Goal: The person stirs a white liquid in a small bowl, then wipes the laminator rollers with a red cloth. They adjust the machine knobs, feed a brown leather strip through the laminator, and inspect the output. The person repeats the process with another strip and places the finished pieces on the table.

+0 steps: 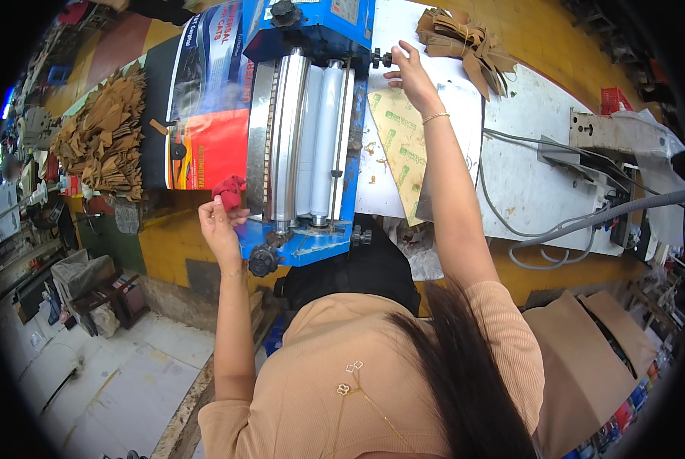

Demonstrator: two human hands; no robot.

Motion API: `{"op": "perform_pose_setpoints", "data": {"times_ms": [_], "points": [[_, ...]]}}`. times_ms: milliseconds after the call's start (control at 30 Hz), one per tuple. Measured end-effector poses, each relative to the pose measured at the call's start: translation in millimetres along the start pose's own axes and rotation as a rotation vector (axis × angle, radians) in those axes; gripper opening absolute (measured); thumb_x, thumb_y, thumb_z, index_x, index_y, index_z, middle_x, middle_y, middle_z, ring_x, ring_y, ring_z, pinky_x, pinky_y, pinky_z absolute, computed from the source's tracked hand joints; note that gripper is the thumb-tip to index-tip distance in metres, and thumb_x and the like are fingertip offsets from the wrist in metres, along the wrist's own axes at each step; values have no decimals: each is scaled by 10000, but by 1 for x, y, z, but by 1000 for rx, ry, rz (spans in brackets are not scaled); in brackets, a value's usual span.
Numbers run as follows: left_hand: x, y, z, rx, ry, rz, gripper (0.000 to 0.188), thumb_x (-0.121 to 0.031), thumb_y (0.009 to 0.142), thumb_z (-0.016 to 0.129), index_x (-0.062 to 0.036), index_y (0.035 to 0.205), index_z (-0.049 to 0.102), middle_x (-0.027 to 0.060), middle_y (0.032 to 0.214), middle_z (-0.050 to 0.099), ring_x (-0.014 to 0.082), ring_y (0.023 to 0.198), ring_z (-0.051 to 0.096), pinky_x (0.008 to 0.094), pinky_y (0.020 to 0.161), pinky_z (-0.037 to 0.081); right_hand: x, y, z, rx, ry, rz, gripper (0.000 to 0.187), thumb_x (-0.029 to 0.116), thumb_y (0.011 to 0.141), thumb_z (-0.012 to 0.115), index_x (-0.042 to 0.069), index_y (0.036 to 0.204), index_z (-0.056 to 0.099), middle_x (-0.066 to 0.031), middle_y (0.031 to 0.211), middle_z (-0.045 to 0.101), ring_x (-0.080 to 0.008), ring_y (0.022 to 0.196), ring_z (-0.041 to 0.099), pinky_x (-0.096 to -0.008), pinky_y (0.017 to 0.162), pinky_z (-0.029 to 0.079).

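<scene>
Between my arms stands a blue machine point(304, 249) with two long rollers, one of them a shiny steel roller point(293, 138). At its near left corner my left hand point(221, 229) pinches a crumpled red cloth point(228, 193) between thumb and fingers. On the far right side, my right hand point(414, 75) has its fingers apart beside a black knob point(381, 58); whether a fingertip touches it, I cannot tell. Another black knob point(263, 260) sits low at the machine's near left corner, just below my left hand.
A pile of brown cut pieces point(105, 130) lies on the left, beside a printed red and blue sheet point(205, 145). More brown strips point(461, 42) lie at the far right. A yellowish printed sheet point(404, 138) rests right of the machine, and grey cables point(572, 229) run across the table.
</scene>
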State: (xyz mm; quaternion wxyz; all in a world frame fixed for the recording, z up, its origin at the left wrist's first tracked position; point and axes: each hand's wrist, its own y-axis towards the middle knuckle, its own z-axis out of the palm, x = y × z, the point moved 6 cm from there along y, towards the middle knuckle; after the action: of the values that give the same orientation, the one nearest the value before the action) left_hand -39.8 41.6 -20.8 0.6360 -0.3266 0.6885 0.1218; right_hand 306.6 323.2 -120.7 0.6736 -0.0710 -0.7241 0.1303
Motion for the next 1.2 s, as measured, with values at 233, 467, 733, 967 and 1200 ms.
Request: {"op": "perform_pose_setpoints", "data": {"times_ms": [233, 467, 733, 967, 1200], "points": [[0, -1, 0, 14, 3, 16, 246, -285, 990, 495, -53, 928, 441, 71, 768, 604, 142, 632, 637, 225, 546, 481, -5, 12, -8, 73, -115, 16, 417, 320, 910, 620, -24, 1145, 610, -117, 998, 671, -155, 840, 664, -252, 715, 515], [1, -1, -1, 2, 8, 1, 251, -289, 989, 497, -54, 924, 441, 80, 768, 614, 138, 630, 638, 216, 546, 482, 8, 7, -7, 58, -116, -51, 377, 304, 914, 619, -1, 1135, 622, -92, 921, 681, -136, 818, 666, -250, 705, 513], [0, -1, 0, 7, 1, 14, 250, -285, 989, 497, -52, 917, 439, 84, 776, 616, 140, 627, 640, 212, 548, 485, -3, 13, -1, 32, -125, -41, 370, 277, 936, 593, 2, 1184, 607, -59, 965, 663, -110, 797, 629, -244, 746, 500], [1, 0, -1, 15, 6, 17, 249, -282, 989, 497, -51, 917, 442, 85, 770, 619, 139, 626, 642, 208, 536, 485, -2, 13, -2, -7, -111, -35, 367, 284, 917, 612, -29, 1108, 640, -65, 854, 666, -102, 732, 627, -239, 682, 498], [2, 1, 0, 26, 0, 19, 247, -282, 986, 506, -54, 918, 440, 81, 769, 616, 138, 622, 640, 212, 535, 485, 2, 8, 5, 58, 92, 107, 467, 366, 942, 561, -48, 1158, 542, -88, 849, 641, -121, 675, 614, -251, 653, 506]]}}
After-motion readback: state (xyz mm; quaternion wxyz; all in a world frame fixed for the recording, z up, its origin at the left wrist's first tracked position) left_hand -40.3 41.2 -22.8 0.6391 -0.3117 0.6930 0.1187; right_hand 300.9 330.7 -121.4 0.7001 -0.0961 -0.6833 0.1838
